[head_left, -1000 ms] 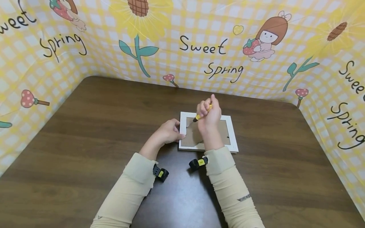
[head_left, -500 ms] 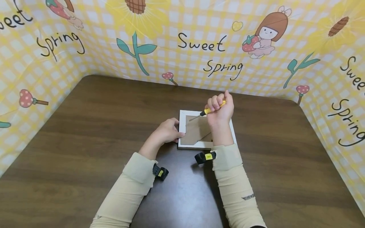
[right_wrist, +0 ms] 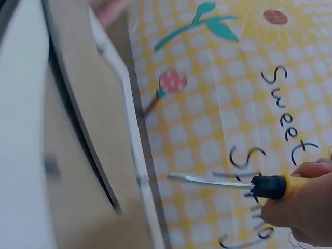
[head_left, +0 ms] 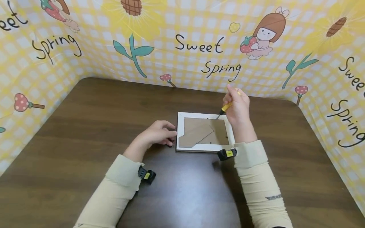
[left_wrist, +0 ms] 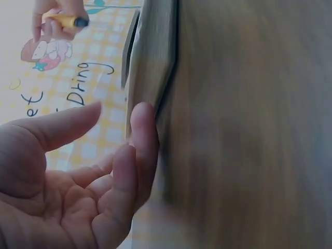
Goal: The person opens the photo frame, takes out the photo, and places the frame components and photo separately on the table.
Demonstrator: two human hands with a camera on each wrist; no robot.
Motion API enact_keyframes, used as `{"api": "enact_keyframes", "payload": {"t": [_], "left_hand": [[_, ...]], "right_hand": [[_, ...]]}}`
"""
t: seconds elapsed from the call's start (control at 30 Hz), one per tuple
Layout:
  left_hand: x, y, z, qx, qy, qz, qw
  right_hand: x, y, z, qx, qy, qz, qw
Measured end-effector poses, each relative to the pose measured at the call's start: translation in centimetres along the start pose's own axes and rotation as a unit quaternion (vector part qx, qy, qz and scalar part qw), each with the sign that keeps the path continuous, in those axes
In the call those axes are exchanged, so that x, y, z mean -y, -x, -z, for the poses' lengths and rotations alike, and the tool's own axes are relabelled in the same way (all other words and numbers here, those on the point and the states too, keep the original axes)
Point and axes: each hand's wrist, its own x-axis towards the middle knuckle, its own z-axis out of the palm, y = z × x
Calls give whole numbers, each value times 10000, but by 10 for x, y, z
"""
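Observation:
A white picture frame (head_left: 206, 147) lies back side up on the table, its brown backing board (head_left: 196, 126) showing with small dark tabs round its edges. My right hand (head_left: 239, 106) grips a yellow-handled screwdriver (head_left: 226, 107) above the frame's far right part. In the right wrist view the metal shaft of the screwdriver (right_wrist: 218, 181) points toward the frame's edge, its tip apart from it. My left hand (head_left: 158, 133) is beside the frame's left edge, fingers loosely bent and thumb spread, holding nothing. The left wrist view shows the fingertips (left_wrist: 142, 116) right at the frame's side.
The dark wooden table (head_left: 114, 104) spreads out on all sides of the frame. A yellow checked cloth (head_left: 194, 19) with printed flowers and lettering stands as a wall behind and at both sides. Small black cameras (head_left: 227, 154) are strapped on both wrists.
My right hand has carried the screwdriver from the frame's left edge across to its far right part. My left hand has let go of the frame's left edge and drawn slightly left.

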Motion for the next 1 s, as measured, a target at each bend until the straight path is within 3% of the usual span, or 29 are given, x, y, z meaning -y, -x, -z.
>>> {"api": "enact_keyframes", "payload": {"t": [0.13,0.2,0.27,0.33,0.37,0.5,0.57,0.6,0.7,0.83,1.0], "left_hand": [[2,10,10,162,157,9,9997],[2,14,11,266,316,32,9991],[4,16,9,389,505,92,9979],[6,19,6,471,674,179,9964],[7,19,4,489,762,224,9956],[10,20,-4,414,1064,366,9928],[10,19,-8,361,1166,415,9917],[10,18,-9,333,1202,428,9913],[10,16,-13,285,1267,444,9905],[10,15,-15,294,1243,408,9910],[7,10,-13,267,999,409,9938]], "right_hand": [[20,-11,13,-158,1267,-281,9914],[27,-16,20,-149,1923,-445,9802],[32,-21,25,-105,2676,-624,9614],[32,-25,31,-4,3550,-798,9315],[32,-27,34,100,4019,-867,9115],[23,-32,45,858,5795,-1142,8024],[18,-32,51,1276,6192,-1296,7639],[15,-32,53,1446,6270,-1407,7525],[7,-32,60,1741,6325,-1638,7367],[2,-31,65,1830,6354,-1700,7307],[2,-31,67,1904,6350,-1675,7297]]}}
